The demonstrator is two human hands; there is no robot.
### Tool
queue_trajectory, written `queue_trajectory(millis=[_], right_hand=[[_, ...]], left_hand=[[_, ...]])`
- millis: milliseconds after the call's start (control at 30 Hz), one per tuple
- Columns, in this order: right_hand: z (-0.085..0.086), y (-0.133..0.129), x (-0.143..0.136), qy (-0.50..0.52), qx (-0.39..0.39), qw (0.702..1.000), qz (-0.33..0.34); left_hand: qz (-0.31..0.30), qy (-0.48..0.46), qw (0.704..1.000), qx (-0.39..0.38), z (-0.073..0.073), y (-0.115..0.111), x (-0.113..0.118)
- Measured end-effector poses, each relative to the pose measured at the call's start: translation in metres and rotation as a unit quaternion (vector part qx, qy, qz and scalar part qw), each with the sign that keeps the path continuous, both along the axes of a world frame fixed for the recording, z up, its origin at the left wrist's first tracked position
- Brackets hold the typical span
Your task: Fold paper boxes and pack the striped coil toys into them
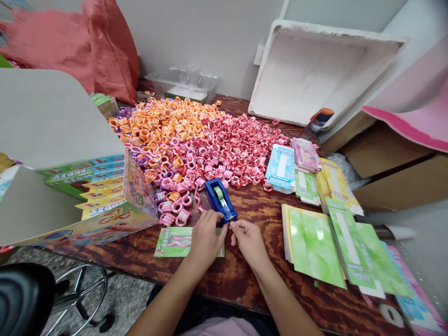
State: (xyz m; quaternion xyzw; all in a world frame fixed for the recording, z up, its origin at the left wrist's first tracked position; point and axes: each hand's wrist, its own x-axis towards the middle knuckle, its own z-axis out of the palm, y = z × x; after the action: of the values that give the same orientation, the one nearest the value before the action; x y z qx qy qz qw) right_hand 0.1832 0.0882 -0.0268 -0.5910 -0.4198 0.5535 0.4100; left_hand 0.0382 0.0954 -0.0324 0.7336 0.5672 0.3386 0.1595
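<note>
A blue tape dispenser (224, 203) with a green-cored roll stands in front of the heap of small striped coils. My left hand (207, 238) is at its front end, fingers bent forward and the thumb apart from them; it partly covers a green packaging card (164, 249). A pink-and-white striped piece (180, 240) shows on that card. Just right of the dispenser's cutting end, my right hand (249, 242) is closed in a pinch, its fingertips close to my left thumb. Whatever lies between those fingertips is too small to make out.
Orange, red, pink and purple striped coils (196, 135) cover the table's back. At left stands an open display box (105, 219) with cards inside. Stacked green cards (315, 245) and blue cards (281, 168) lie right. Behind are a clear tray (206, 84) and a white bin (315, 70).
</note>
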Motion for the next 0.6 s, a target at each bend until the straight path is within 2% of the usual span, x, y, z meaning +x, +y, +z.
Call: queue_trajectory(millis=[100,233,367,467,533,600], right_hand=[[-0.006,0.003,0.002,-0.038,0.032,0.998,-0.031],[-0.006,-0.001,0.019,-0.086,0.057,0.992,-0.068],[-0.001,-0.02,0.033,-0.115,0.078,0.987,-0.077],[0.001,-0.043,0.027,-0.115,0.086,0.988,-0.059],[-0.002,-0.059,0.018,-0.118,0.1,0.987,-0.032],[-0.006,-0.073,0.009,-0.15,0.135,0.978,0.047]], left_hand=[[-0.005,0.011,1.0,0.003,0.0,0.001,0.001],[0.0,0.041,0.999,-0.002,0.003,-0.001,-0.001],[0.054,0.101,0.993,-0.006,0.009,-0.016,-0.014],[0.085,0.169,0.982,-0.003,0.009,-0.04,-0.026],[0.056,0.178,0.982,0.005,0.004,-0.058,-0.031],[0.011,0.137,0.99,0.023,-0.004,-0.073,-0.032]])
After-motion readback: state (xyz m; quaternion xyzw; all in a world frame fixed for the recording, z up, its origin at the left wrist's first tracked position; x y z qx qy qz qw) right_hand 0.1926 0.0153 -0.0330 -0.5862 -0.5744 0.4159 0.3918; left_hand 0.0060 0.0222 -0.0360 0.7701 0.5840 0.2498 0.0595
